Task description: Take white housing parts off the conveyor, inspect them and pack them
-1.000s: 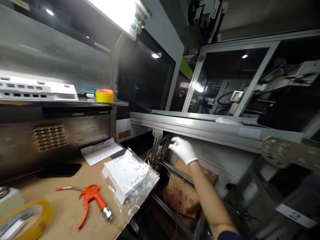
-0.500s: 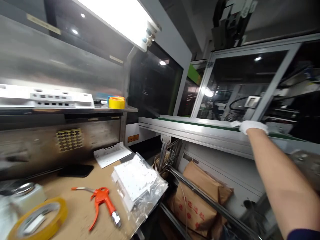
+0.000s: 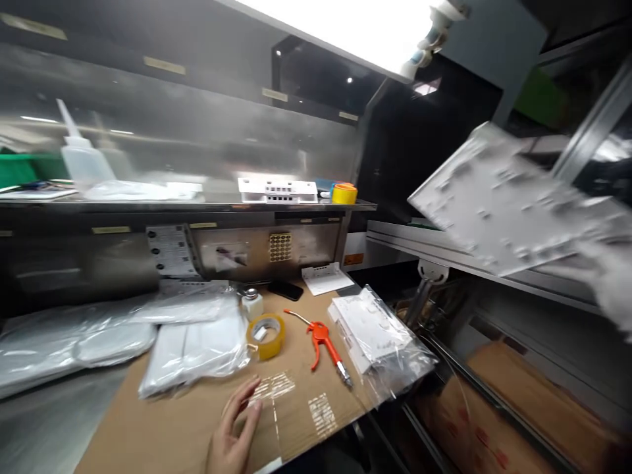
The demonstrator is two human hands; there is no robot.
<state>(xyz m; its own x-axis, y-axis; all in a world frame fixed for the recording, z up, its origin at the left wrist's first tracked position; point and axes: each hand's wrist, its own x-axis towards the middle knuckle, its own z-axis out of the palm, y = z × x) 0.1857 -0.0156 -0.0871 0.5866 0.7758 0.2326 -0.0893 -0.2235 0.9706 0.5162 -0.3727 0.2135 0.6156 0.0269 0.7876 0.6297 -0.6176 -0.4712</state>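
A white plastic panel [image 3: 498,204] with small raised bosses is raised in the air at the right, tilted and a little blurred. My right hand [image 3: 615,280], in a white glove, is closed on its near end at the frame's edge. My bare left hand [image 3: 234,428] is over the cardboard [image 3: 187,421] at the table's front, fingers apart with nothing in them. Near it are a roll of yellow tape [image 3: 277,342] and an orange air blow gun [image 3: 320,334]. A second white panel [image 3: 372,326] lies in clear plastic wrap at the table's right edge.
Bagged white parts [image 3: 197,342] cover the table's left side. A black phone [image 3: 285,290] and a small dispenser bottle [image 3: 253,303] stand behind the tape. A shelf [image 3: 217,207] runs along the back. To the right is a conveyor [image 3: 395,242] with brown sacks [image 3: 523,388] below.
My right hand has come back from the conveyor and now holds a white panel up. My left hand has come into view. The camera has turned left.
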